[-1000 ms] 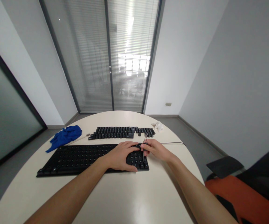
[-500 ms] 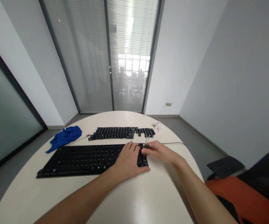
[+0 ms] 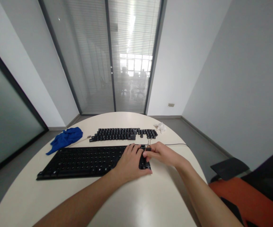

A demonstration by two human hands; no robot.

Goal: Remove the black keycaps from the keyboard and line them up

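A black keyboard (image 3: 84, 160) lies across the round cream table (image 3: 136, 201), its keycaps mostly taken off. My left hand (image 3: 131, 162) lies flat on the keyboard's right end with its fingers spread. My right hand (image 3: 161, 154) is closed in a pinch on a thin wire keycap puller (image 3: 148, 145), held upright at the keyboard's far right corner. Rows of loose black keycaps (image 3: 123, 134) are laid out on the table just beyond the keyboard.
A crumpled blue cloth (image 3: 65, 139) sits at the table's far left, with a thin stick beside it. A white crumpled tissue (image 3: 160, 127) lies at the far right. The keyboard's cable (image 3: 176, 144) runs off the right edge. An orange chair (image 3: 250, 201) stands at the right.
My left hand slid right along the keyboard to its right end. My right hand lowered the puller towards the keyboard's corner.
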